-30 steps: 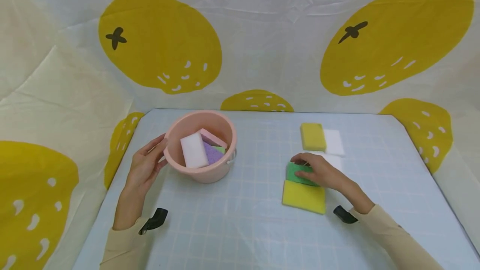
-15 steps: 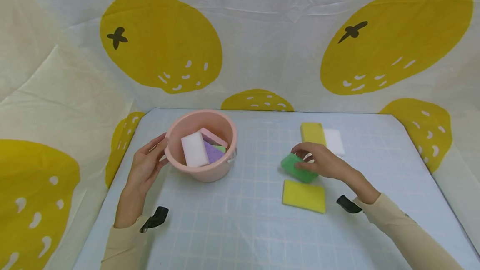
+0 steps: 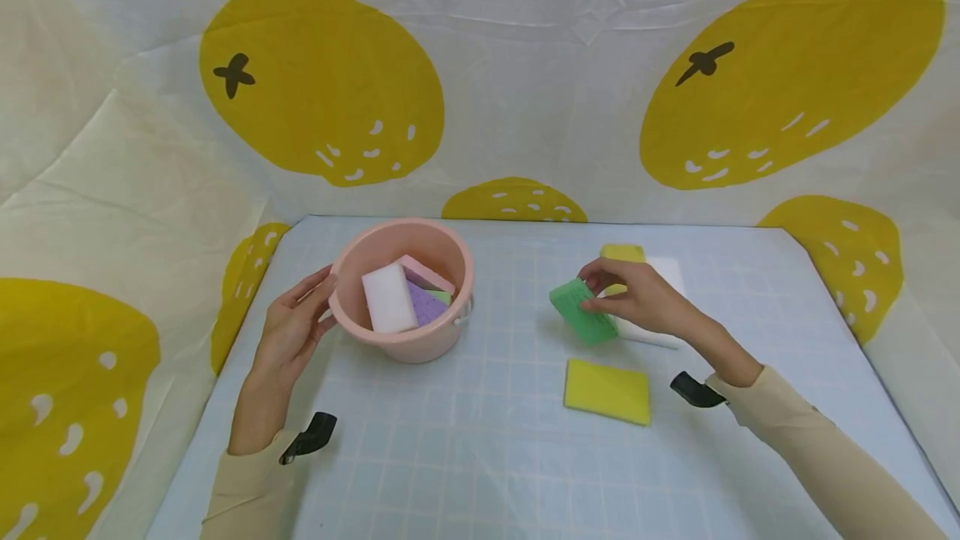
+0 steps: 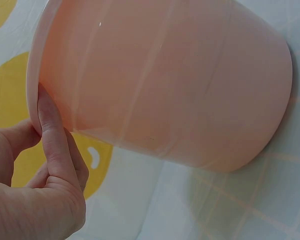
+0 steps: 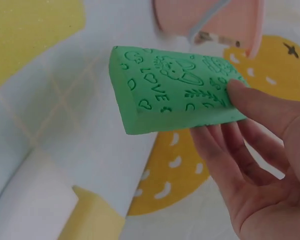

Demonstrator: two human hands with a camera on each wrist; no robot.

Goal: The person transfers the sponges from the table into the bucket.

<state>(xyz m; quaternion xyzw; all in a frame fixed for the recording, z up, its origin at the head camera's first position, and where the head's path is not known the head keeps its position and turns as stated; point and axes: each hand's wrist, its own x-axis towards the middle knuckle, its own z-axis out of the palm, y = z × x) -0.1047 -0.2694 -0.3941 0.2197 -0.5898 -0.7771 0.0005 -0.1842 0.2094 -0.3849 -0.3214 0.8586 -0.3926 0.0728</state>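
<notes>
A green sponge [image 3: 583,312] is held above the table by my right hand [image 3: 637,298], pinched between thumb and fingers. Embossed pictures and the word LOVE cover its face [image 5: 175,82] in the right wrist view. My left hand [image 3: 291,336] pinches the rim of a pink bucket [image 3: 423,348]; in the left wrist view the thumb is on one side of the rim and the fingers [image 4: 55,135] on the other. Inside the bucket lie a white sponge [image 3: 389,298], a purple sponge [image 3: 427,305], a pink sponge [image 3: 425,273] and a bit of something green.
A yellow sponge [image 3: 607,392] lies flat in front of my right hand. Behind that hand are another yellow sponge [image 3: 622,253] and white sponges [image 3: 667,272], partly hidden. The table [image 3: 450,457] has a pale grid cover, with a lemon-print cloth [image 3: 540,107] behind.
My right hand has lifted the green sponge off the table, from behind the front yellow sponge, and tilted it while moving slightly back and left. The left hand stays at the bucket.
</notes>
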